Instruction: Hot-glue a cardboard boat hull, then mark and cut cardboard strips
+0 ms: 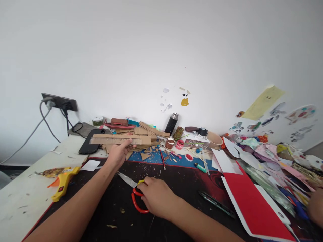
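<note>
My left hand (119,153) is closed on a long strip of brown cardboard (145,140), thumb on top. A clear ruler (112,140) lies along the strip under the same grip. My right hand (157,196) is low over the black mat, its fingers curled at the red-handled scissors (137,203). The scissors' blades point left, and part of their handle is hidden by the hand. A small yellow piece (140,182) shows beside the right fingers; its kind is unclear.
A yellow glue gun (64,181) and black phone (88,143) are left. Cardboard scraps, paint jars (169,143) and a black flask (172,123) line the back. A dark cutter-like tool (217,203), red card (254,201) and another person's hand (316,203) are right.
</note>
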`<state>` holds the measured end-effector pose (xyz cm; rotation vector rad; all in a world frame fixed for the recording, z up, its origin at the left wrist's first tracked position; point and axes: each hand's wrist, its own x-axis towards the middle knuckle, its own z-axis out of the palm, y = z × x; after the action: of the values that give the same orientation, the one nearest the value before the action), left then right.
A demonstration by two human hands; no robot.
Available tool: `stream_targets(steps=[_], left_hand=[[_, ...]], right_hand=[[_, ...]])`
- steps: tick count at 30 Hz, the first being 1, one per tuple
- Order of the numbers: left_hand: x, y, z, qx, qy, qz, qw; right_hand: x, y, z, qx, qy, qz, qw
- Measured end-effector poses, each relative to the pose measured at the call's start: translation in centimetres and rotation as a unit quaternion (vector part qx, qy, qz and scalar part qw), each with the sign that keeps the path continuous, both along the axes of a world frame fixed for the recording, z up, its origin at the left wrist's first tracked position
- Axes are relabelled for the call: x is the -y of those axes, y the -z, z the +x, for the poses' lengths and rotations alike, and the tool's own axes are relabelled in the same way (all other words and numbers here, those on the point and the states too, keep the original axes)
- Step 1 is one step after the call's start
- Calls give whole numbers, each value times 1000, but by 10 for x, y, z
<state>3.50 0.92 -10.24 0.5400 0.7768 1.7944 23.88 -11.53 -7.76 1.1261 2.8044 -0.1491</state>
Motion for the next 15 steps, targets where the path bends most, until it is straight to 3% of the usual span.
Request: stream_targets(steps=[5, 9, 11, 13, 15], left_hand=[[1, -1, -1, 5, 7, -1, 1000], [0, -3, -2, 16, -1, -4, 1000], [-2, -3, -4, 23, -5, -6, 1000], [-3, -3, -5, 30, -8, -8, 999], [-4, -2, -6, 36, -8, -10, 999]], right_hand=[[-4, 1, 1, -20, 29, -33, 999], [-8, 8, 11, -166, 121, -137, 969], [-11, 16, 18, -265, 193, -232, 916], [-14, 24, 26, -357, 258, -345, 829], [-15, 31, 35, -419, 275, -461, 732]])
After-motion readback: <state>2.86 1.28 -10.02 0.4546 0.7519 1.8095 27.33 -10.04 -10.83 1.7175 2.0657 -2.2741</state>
